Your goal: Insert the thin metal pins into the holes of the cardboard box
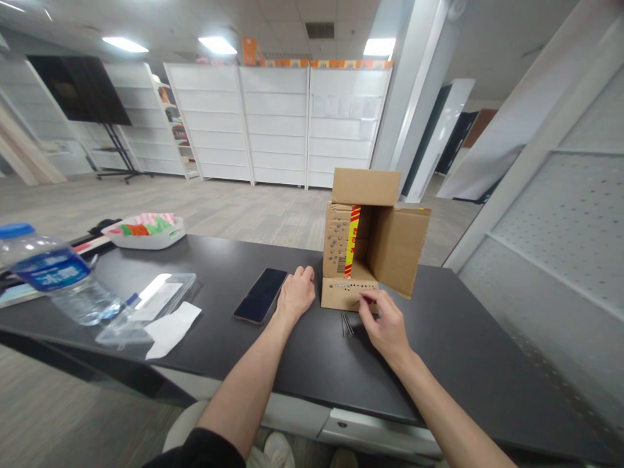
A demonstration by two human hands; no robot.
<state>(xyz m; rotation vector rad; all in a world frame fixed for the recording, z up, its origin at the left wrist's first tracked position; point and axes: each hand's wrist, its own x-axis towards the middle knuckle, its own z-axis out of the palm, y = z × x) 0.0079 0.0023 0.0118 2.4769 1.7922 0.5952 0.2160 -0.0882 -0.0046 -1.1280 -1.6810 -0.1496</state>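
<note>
An open cardboard box (336, 240) stands on the dark table with its opening facing me. Its lower front flap (336, 299) hangs towards me and bears a row of small round metal heads and holes. My right hand (385, 322) is at this flap, thumb and forefinger pinched on a thin dark nail, mostly hidden by the fingers. Several loose nails (347, 324) lie on the table just left of that hand. Resting on the table between the phone (262, 296) and the box, my left hand (296, 290) has its fingers curled in, with nothing visible in them.
To the left are a water bottle (58, 276), a clear plastic case (163, 296), a white paper piece (174, 329) and a white tray (146, 240) of colourful items. The box's side flap (402, 253) juts out rightward. A perforated panel (560, 227) borders the right side.
</note>
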